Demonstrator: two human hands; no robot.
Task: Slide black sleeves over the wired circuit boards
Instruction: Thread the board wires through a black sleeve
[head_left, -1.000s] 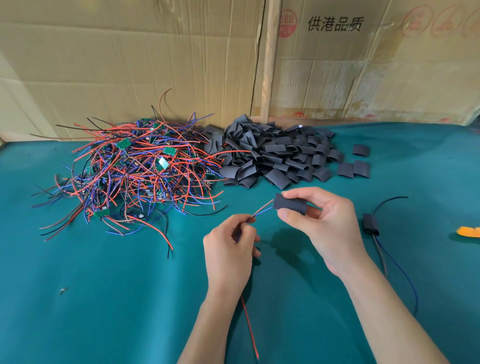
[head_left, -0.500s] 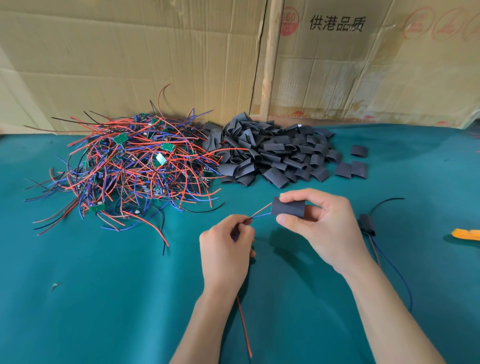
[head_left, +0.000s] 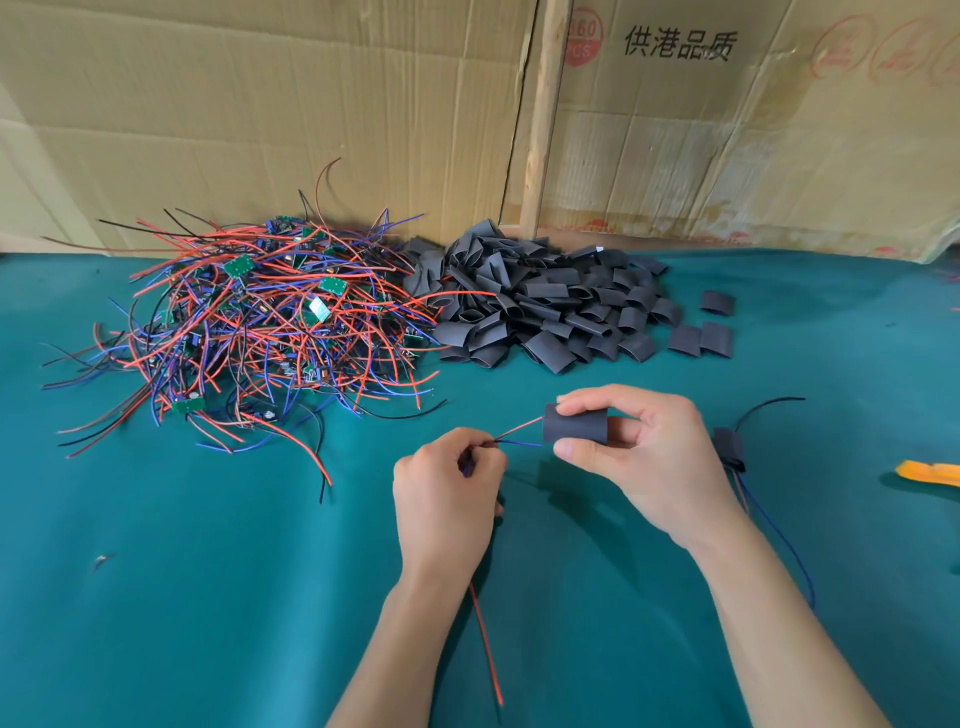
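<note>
Above the teal cloth-covered bench (head_left: 156, 597), two bare hands work close together. The right hand (head_left: 644, 457) pinches a short black tubular sleeve (head_left: 575, 424) between thumb below and fingers on top, holding it off the surface. A thin red wire and a thin blue wire (head_left: 519, 435) run out of the sleeve's left end into the left hand (head_left: 447, 499), whose curled fingers grip them — a red wire tail hangs down past that wrist. Whether a board sits inside the sleeve cannot be told. Farther back lies a tangled heap of red, blue and black wires with small green circuit boards (head_left: 260, 322), and just beside it, to the right, a pile of loose black sleeves (head_left: 545, 306). Right of the hands rests one sleeved board with trailing wires (head_left: 730, 449). Flattened brown cardboard (head_left: 311, 104) stands behind.
</note>
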